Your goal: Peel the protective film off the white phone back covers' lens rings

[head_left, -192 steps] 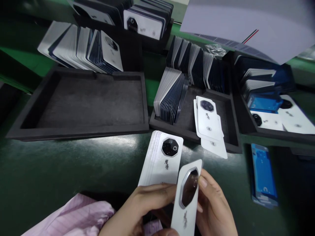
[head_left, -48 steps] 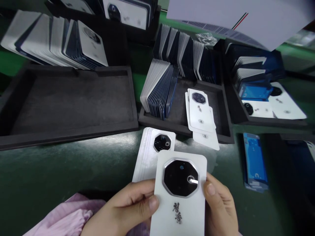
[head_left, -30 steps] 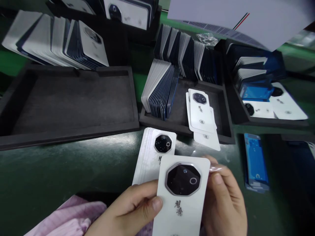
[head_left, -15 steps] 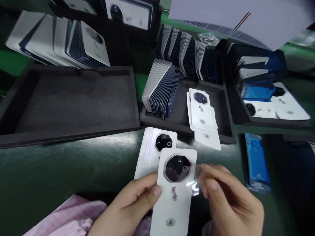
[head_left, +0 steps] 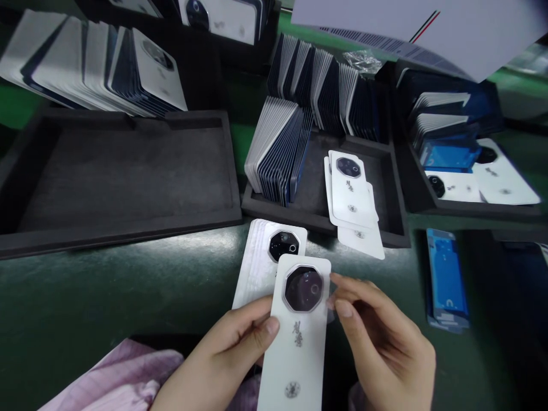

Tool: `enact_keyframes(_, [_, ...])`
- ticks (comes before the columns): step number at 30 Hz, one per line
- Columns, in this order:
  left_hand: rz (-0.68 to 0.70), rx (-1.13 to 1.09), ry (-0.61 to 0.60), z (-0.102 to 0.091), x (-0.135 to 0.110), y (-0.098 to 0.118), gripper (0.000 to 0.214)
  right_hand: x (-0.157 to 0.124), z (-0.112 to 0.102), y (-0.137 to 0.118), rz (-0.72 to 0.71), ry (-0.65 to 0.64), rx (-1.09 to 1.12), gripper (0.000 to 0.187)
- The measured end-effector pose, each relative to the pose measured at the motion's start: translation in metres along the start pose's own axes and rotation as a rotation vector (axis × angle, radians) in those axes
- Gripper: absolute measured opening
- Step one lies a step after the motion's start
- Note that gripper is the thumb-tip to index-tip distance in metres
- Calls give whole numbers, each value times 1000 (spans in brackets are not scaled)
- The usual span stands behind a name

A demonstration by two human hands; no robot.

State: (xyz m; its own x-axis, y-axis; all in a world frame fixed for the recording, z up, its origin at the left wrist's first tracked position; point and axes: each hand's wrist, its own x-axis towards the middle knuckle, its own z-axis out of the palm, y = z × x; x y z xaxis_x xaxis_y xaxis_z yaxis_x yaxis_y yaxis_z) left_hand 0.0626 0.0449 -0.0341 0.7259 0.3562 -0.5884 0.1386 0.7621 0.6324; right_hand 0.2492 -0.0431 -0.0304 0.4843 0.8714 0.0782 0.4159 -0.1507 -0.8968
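My left hand (head_left: 231,354) grips a white phone back cover (head_left: 308,354) by its left edge, thumb on top. An octagonal dark camera window (head_left: 303,289) is near the cover's upper end, with dark characters and a round emblem lower down. At the cover's right edge, my right hand (head_left: 385,337) is curled, its index fingertip close to the edge. A scrap of clear film (head_left: 330,313) shows by its thumb and fingers, partly hidden. Behind the held cover lies a stack of white back covers (head_left: 259,251), the top one with a glossy black camera window.
A black tray (head_left: 128,228) sits at left. The middle tray (head_left: 291,216) bears upright rows of covers (head_left: 274,148) and loose white covers (head_left: 353,194). Blue-film pieces (head_left: 447,274) lie at right, near another loaded tray (head_left: 479,210). A white sheet (head_left: 385,28) overhangs the back.
My right hand has moved left to the cover's edge, and the clear film stretched beside it now barely shows. The held cover has shifted slightly left and its camera window looks duller.
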Motion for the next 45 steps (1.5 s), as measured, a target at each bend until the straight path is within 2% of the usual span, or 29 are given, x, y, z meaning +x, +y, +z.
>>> enact_keyframes(4, [-9,-55,-32,2,-1,0,31,-1,-2,6,13,-35,2,27])
enact_keyframes(10, [-13,-58,51,-1,0,-3,27,0,4,-2,116,131,78,9])
enact_keyframes(15, [-10,-73,53,-1,2,-6,26,3,1,5,53,119,152,10])
enact_keyframes(20, [-3,-65,60,-1,2,-7,26,1,-2,8,98,65,419,11])
enact_keyframes(24, [-20,-67,48,0,-1,-2,29,0,-4,3,153,129,585,10])
enact_keyframes(26, [-33,-70,19,1,-2,1,31,-1,-4,1,158,107,566,10])
enact_keyframes(31, [-17,-38,18,4,2,8,44,0,-3,-4,126,-36,330,11])
enact_keyframes(39, [-8,-4,-19,5,5,11,49,6,0,-10,183,-24,127,12])
enact_keyframes(45, [-50,4,-50,-2,-5,1,36,4,-2,-9,211,-24,112,10])
